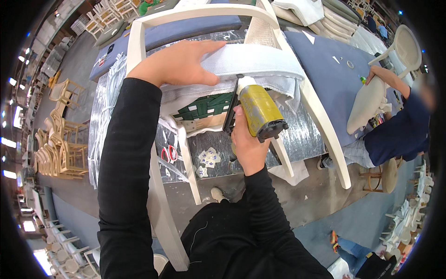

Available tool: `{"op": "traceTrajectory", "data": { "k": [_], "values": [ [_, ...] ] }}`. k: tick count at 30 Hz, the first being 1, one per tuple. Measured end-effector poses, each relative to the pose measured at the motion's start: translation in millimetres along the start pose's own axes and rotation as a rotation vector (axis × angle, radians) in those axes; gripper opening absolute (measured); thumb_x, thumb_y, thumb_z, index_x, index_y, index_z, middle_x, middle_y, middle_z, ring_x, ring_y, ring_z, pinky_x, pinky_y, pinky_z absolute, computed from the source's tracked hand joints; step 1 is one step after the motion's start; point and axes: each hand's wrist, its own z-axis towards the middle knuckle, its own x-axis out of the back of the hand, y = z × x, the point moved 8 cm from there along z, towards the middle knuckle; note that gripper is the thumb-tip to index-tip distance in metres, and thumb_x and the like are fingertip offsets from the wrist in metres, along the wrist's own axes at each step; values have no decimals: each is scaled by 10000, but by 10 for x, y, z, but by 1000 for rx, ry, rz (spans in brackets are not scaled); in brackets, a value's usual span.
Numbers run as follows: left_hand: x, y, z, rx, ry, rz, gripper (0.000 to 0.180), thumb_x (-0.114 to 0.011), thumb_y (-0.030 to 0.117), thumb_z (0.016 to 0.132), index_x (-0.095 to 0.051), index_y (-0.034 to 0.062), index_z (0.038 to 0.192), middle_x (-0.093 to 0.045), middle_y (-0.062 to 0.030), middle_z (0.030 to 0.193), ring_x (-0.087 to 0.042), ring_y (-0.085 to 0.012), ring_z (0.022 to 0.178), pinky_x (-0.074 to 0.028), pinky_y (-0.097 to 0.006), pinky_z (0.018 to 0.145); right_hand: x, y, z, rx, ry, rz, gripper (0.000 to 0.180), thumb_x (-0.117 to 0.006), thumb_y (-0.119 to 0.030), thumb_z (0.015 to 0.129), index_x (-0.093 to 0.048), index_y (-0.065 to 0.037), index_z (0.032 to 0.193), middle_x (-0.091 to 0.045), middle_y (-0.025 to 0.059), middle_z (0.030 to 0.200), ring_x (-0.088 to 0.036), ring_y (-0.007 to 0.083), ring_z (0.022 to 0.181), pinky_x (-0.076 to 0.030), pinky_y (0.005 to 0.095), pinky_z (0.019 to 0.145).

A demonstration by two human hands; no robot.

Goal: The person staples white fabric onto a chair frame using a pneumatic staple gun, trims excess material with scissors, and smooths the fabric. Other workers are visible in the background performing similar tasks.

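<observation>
A pale wooden chair frame [325, 125] lies tipped over on the table, its legs toward me. White fabric [255, 60] covers the seat edge, and green webbing [204, 108] shows beneath it. My left hand [183, 63] rests on the fabric at the left, thumb and fingers spread. Wrapped in my right hand [249, 146] is a yellow and black staple gun [261, 109]. Its nose is against or very close to the fabric's lower edge; the exact contact is hidden. Red-handled scissors [169, 153] lie below the seat at the left.
Small printed labels [209, 158] lie on the plastic-covered table [223, 174]. White strips [109, 116] hang along its left side. At the right, a co-worker [395, 130] handles a beige seat cushion [367, 109] on a blue padded table [316, 69]. Stacked chairs [62, 149] stand at left.
</observation>
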Motion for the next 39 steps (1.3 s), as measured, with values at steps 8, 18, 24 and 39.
{"op": "traceTrajectory", "data": {
  "k": [8,18,24,39],
  "values": [
    [43,-96,-164,26,39,-9,919,-835,460,845,-546,113,1645,-622,-255,1583,-623,-436,1420,-478,-439,1203,-87,-46,-90,-18,-4,64,386,-777,-206,1061,-675,75,1305,-748,194,1261,-749,272,1147,-578,412,981],
    [50,-137,-162,94,-9,-30,947,-846,466,824,-543,112,1649,-629,-243,1583,-628,-414,1422,-474,-426,1206,-133,-52,-98,127,33,49,193,-734,-176,1102,-681,0,1164,-597,1,759,-497,57,530,-389,261,478],
    [51,-184,-203,104,-13,-51,957,-837,467,822,-535,99,1652,-618,-251,1592,-616,-416,1435,-468,-423,1214,-222,-58,-128,156,33,27,187,-738,-164,1098,-685,-2,1175,-610,4,774,-504,58,539,-400,261,481],
    [94,-264,-213,97,23,0,547,-567,321,1064,-626,142,1577,-675,-220,1519,-626,-407,1373,-469,-469,1197,-380,-64,-209,135,4,11,205,-752,-168,1089,-662,3,1159,-587,-6,755,-493,59,537,-400,263,485]
  ]
}}
